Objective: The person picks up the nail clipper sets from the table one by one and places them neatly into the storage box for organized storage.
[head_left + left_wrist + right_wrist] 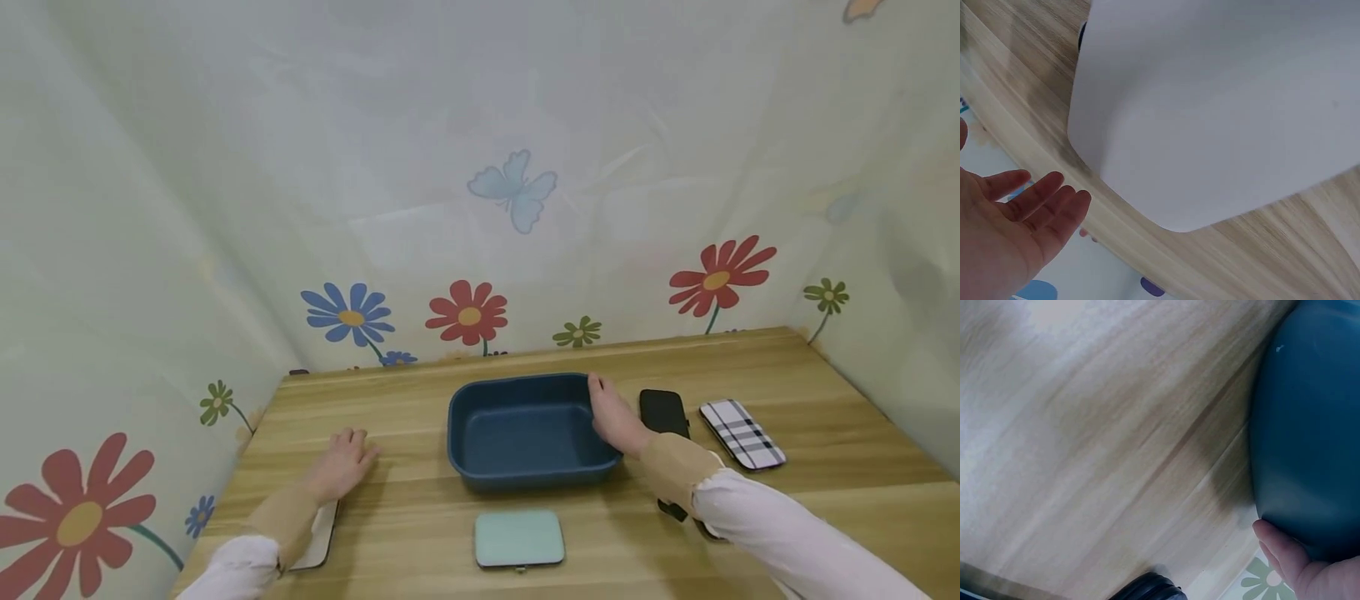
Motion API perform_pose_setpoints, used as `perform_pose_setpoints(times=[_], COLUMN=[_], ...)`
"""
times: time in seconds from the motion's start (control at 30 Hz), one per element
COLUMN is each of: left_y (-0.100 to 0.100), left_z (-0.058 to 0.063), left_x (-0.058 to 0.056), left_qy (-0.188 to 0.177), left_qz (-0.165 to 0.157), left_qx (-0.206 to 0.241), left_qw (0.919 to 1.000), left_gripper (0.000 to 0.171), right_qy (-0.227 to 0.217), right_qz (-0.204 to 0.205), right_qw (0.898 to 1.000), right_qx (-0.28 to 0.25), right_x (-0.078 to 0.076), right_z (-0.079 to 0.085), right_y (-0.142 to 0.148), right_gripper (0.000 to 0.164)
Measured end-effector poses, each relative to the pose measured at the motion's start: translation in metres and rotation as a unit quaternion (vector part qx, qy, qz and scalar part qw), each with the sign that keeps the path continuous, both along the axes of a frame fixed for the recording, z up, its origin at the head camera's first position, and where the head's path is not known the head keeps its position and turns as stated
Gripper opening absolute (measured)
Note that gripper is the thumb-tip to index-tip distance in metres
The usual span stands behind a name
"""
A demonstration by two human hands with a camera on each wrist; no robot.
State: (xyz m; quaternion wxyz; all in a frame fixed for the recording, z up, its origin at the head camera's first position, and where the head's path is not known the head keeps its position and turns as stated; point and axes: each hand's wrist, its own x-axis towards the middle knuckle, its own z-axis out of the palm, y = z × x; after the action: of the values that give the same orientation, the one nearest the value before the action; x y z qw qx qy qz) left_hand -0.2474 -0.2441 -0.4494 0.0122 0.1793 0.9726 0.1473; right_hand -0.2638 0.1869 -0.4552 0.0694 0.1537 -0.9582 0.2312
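A dark blue rectangular basin [536,429] sits upright on the wooden table with nothing inside it. My right hand [617,418] grips its right end at the rim; in the right wrist view, the fingers [1282,547] lie against the outer wall of the basin [1310,425]. To the left, apart from the basin, my left hand [345,467] is over the table with relaxed fingers, holding nothing. Beneath the left wrist lies a flat white case [321,537], partly covered by the forearm. Its pale surface [1210,112] fills much of the left wrist view, beyond the left fingertips.
A mint green case [519,538] with a small clasp lies in front of the basin. Right of the basin are a black case [663,410] and a plaid case [742,433]. Another dark item [672,510] is partly hidden under the right forearm. A flower-printed curtain [420,208] borders the table.
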Motion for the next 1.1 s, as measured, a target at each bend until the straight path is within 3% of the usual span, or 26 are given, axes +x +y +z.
perform_pose_setpoints(times=[0.23, 0.37, 0.77, 1.1], left_y=[-0.013, -0.019, -0.029, -0.026], left_z=[0.000, 0.002, 0.006, 0.016], left_x=[0.004, 0.008, 0.017, 0.025], left_qy=[0.008, 0.002, -0.051, -0.082], left_qz=[0.006, 0.037, 0.088, 0.091], left_qx=[-0.026, -0.046, -0.094, -0.109], left_qw=[0.9996, 0.9982, 0.9904, 0.9865], left_gripper=[0.035, 0.040, 0.046, 0.049], right_qy=[0.005, 0.004, -0.007, -0.027], right_qz=[0.002, -0.004, -0.016, -0.014], right_qw=[1.000, 1.000, 1.000, 1.000], right_qx=[0.006, 0.005, 0.005, -0.008], right_x=[-0.002, -0.002, -0.002, -0.001], right_z=[0.002, 0.004, 0.003, 0.005], right_y=[-0.004, -0.005, -0.005, -0.004], right_gripper=[0.060, 0.060, 0.060, 0.061])
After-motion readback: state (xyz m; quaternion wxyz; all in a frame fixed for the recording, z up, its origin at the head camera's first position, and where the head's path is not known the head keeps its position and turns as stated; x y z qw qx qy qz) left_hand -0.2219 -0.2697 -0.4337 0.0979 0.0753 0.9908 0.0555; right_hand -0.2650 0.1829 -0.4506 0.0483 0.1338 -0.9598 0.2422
